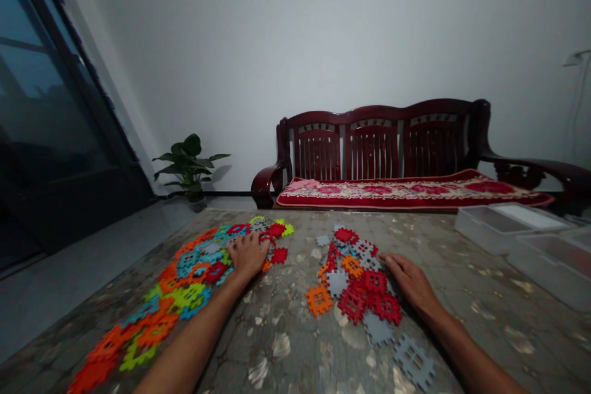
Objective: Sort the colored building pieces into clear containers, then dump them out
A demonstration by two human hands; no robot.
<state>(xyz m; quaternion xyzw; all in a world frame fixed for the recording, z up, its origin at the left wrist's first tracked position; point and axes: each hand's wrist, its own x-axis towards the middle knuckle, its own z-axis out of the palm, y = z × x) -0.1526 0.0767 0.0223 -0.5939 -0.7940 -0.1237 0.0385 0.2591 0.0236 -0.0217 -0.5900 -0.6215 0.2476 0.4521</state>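
My left hand (250, 253) lies palm down on the far end of a long spread of notched plastic interlocking tiles (191, 257) in orange, blue, lime, red and grey. Its fingers are apart on red and grey tiles; what lies under the palm is hidden. At the right edge of a second, smaller heap rests my right hand (409, 280), fingers stretched out towards the grey tiles (370, 262), with no tile visible in it. That heap also has red tiles (353, 303), an orange tile (319, 300) and, nearest me, a grey windowed tile (414, 363).
Both heaps lie on a patterned table covering (277, 345). Clear plastic boxes (512, 228) stand at the table's right side. Beyond the table are a dark wooden bench (369, 141) with a red floral cover (406, 192) and a potted plant (187, 163).
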